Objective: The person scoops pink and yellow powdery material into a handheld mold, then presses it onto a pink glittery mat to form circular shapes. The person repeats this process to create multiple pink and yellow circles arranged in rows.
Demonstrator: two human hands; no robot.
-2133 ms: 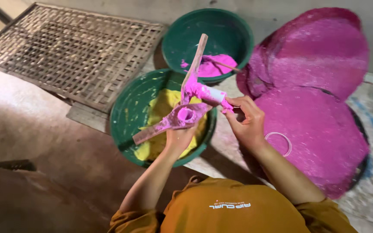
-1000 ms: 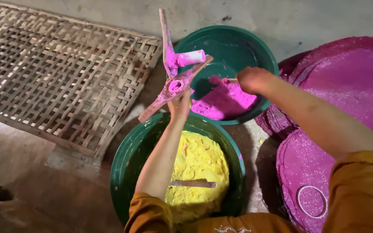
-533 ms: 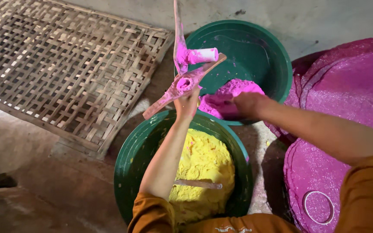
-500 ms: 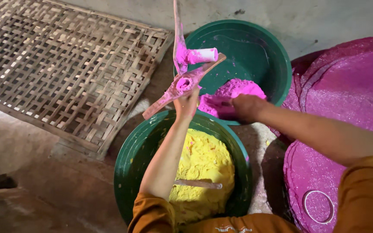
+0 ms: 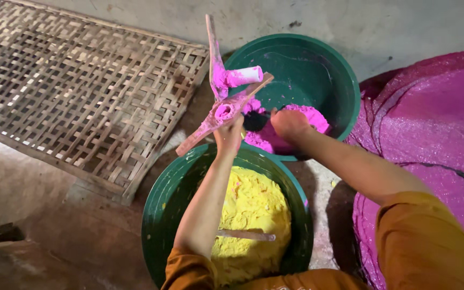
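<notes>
Near tub (image 5: 157,231) before far tub (image 5: 345,86); mat (image 5: 81,91) left; trays (image 5: 430,134) right.

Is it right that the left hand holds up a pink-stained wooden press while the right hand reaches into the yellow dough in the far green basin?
Not quite. In the head view the right hand reaches into pink dough in the far green basin; the yellow dough lies in the near basin. The left hand does hold up the pink-stained wooden press.
</notes>
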